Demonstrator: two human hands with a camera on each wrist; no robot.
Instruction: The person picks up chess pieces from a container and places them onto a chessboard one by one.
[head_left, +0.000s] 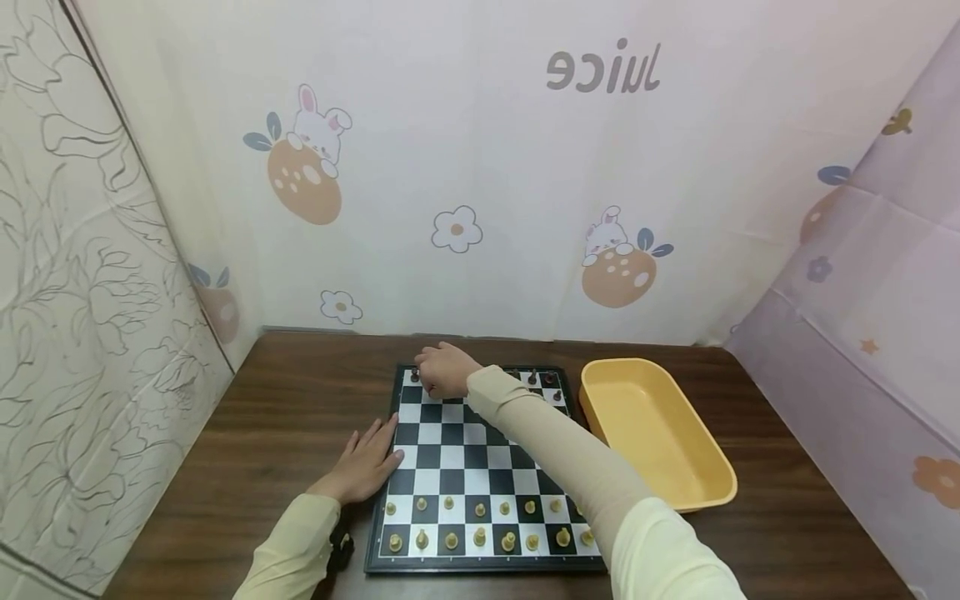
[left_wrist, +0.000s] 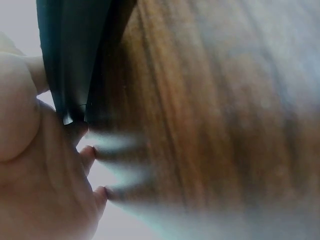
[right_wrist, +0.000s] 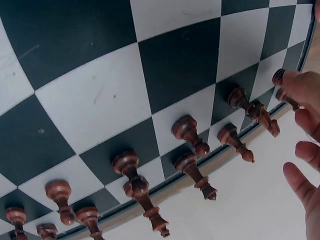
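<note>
A black-and-white chessboard (head_left: pixel 452 457) lies on the table. My left hand (head_left: pixel 363 462) rests against its left edge, fingers straight and thumb over the border; the board's dark edge (left_wrist: pixel 75 55) shows beside the palm (left_wrist: pixel 45 165). Over the far left squares reaches my right hand (head_left: pixel 447 371), its fingertips pinching a dark brown pawn (right_wrist: pixel 279 76). Beside that stand more dark pieces, among them a pawn (right_wrist: pixel 185 127) and a king (right_wrist: pixel 150 210). My right hand and sleeve cover part of the far rows. Light gold pieces (head_left: pixel 480 536) fill the two near rows.
A yellow plastic tray (head_left: pixel 660 433) sits right of the board on the brown wooden table (head_left: pixel 300 392). My right forearm crosses the board's right side. A printed curtain (head_left: pixel 480 167) hangs behind the table, and another patterned sheet (head_left: pixel 112 292) at the left.
</note>
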